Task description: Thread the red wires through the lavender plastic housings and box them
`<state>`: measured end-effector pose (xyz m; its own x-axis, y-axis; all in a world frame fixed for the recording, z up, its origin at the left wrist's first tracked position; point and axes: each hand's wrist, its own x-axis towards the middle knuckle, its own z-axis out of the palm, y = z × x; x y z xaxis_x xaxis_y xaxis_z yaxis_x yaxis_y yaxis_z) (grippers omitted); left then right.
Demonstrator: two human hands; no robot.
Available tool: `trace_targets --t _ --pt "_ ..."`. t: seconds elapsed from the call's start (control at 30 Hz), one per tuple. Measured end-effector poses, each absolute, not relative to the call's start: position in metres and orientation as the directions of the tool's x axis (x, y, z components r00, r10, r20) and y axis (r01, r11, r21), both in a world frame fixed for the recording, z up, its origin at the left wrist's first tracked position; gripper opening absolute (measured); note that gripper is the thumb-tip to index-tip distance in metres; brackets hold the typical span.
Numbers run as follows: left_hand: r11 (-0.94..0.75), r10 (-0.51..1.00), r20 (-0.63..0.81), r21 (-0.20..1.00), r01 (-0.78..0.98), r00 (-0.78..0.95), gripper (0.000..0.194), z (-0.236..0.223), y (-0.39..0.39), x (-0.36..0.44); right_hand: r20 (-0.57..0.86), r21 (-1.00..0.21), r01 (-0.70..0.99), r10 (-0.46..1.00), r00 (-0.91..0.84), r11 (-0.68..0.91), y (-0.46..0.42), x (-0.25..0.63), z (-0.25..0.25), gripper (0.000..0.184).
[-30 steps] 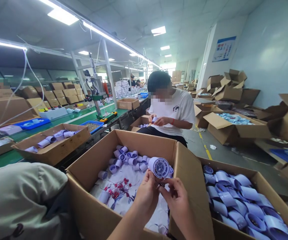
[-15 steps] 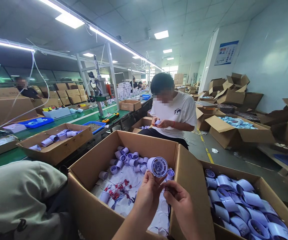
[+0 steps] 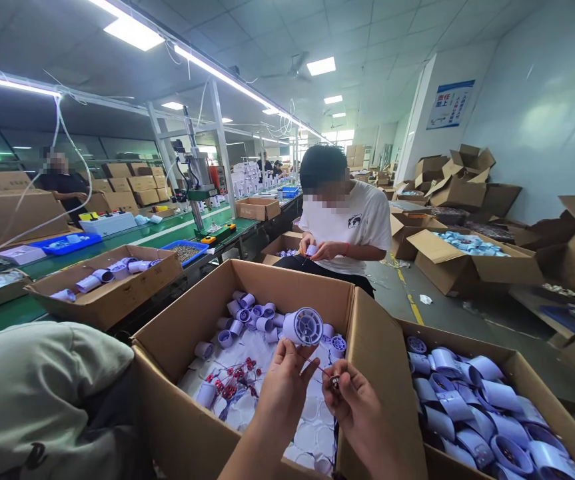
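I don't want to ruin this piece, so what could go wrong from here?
The red wire stretches between your left hand and right hand, so a tug might strain it. Your left fingertips hold the purple cup near its lower edge, so it could slip into the carton. The red wired pieces inside might tangle.

own hands (image 3: 286, 373): 2 | held cylinder (image 3: 303, 326): 1 | wall poster (image 3: 450, 105): 1 | boxed cylinders (image 3: 500, 395): dozens, overlapping

Pale lilac cup (image 3: 308, 326), red wire (image 3: 313, 361), green conveyor (image 3: 162, 234)
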<state>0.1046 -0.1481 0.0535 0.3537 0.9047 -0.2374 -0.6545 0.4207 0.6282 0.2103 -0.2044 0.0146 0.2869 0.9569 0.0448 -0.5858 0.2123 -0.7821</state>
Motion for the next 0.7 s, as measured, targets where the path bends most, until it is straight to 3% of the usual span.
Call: trace_targets --t 0.27,0.43,0.57,0.7 --pt "0.521 0.854 -0.327 0.546 -0.656 0.405 0.013 0.063 -0.147 0.103 0.14 -0.767 -0.63 0.99 0.023 0.123 -0.206 0.211 0.008 0.042" --pt "0.444 0.894 -0.324 0.56 -0.699 0.308 0.012 0.072 -0.141 0.106 0.144 -0.765 -0.629 0.989 0.042 0.138 -0.205 0.202 0.003 0.034" --pt "0.178 0.984 -0.123 0.784 -0.595 0.132 0.022 0.068 -0.127 0.099 0.118 -0.731 -0.665 0.989 0.092 0.149 -0.208 0.204 -0.002 0.032" --pt "-0.147 0.989 0.143 0.896 -0.418 -0.042 0.035 0.051 -0.113 0.084 0.049 -0.687 -0.721 0.996 0.078 0.091 -0.218 0.216 0.007 0.029"
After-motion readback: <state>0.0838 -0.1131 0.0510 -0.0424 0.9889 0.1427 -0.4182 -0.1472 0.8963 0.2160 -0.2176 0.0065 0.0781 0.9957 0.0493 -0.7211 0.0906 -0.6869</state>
